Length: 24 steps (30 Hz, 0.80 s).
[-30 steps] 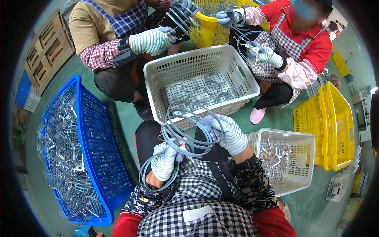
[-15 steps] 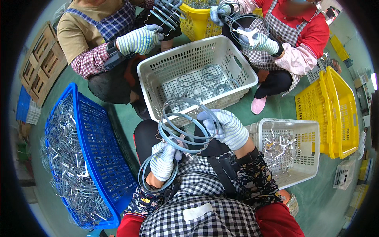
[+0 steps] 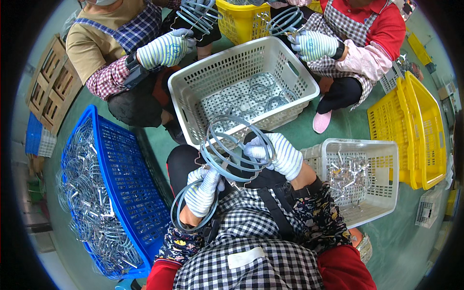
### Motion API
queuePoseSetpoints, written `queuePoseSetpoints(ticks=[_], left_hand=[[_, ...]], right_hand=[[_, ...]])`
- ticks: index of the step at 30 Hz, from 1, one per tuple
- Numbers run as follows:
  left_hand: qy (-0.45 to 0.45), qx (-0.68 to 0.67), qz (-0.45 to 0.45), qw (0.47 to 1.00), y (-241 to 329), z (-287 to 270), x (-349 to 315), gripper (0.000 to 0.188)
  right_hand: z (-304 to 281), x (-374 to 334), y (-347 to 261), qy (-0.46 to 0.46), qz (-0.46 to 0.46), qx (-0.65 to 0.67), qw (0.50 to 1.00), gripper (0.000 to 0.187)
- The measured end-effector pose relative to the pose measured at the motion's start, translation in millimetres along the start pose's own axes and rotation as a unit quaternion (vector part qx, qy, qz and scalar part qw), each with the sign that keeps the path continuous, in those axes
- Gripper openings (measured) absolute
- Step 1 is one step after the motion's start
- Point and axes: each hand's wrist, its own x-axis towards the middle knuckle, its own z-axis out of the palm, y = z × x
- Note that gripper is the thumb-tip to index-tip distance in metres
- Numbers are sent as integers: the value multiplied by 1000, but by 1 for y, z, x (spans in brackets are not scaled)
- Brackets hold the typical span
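Note:
A bundle of grey wire rings (image 3: 227,173) with bent metal hooks is held in front of my apron. In a striped glove, my left hand (image 3: 201,194) is closed on the lower left side of the bundle. My right hand (image 3: 281,155), gloved alike, grips the right side of the rings, its fingertips partly hidden behind the wires. More grey rings (image 3: 174,209) hang round my left wrist. Beyond the bundle, a white crate (image 3: 241,58) has several ring bundles lying on its perforated bottom.
At my left a tilted blue basket (image 3: 130,179) is heaped with wire rings. To my right a white basket (image 3: 386,193) contains shiny metal pieces. Yellow baskets (image 3: 425,140) stand farther right. Opposite sit two people, whose gloved hands (image 3: 166,48) also handle wire rings.
The bundle in my hands has turned, and its rings now fan farther apart. My right hand has shifted slightly right. The person at far right has brought their rings closer together.

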Motion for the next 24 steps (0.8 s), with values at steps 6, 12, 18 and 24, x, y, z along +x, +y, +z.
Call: queuePoseSetpoints(ticks=[6, 12, 18, 24], left_hand=[[-4, -12, 7, 1000, -6, 2, -1, 26], [-15, 3, 47, 999, -6, 6, 0, 33], [-58, -13, 45, 997, -10, 4, 0, 27], [-43, -53, 45, 997, -15, 2, -1, 25]], right_hand=[[-3, 0, 8, 2, -37, 22, 999, 32], [1, 5, 31, 15, -110, 163, 980, 38], [-7, 2, 36, -23, -68, 258, 964, 51], [9, -8, 18, 40, -203, 188, 960, 68]])
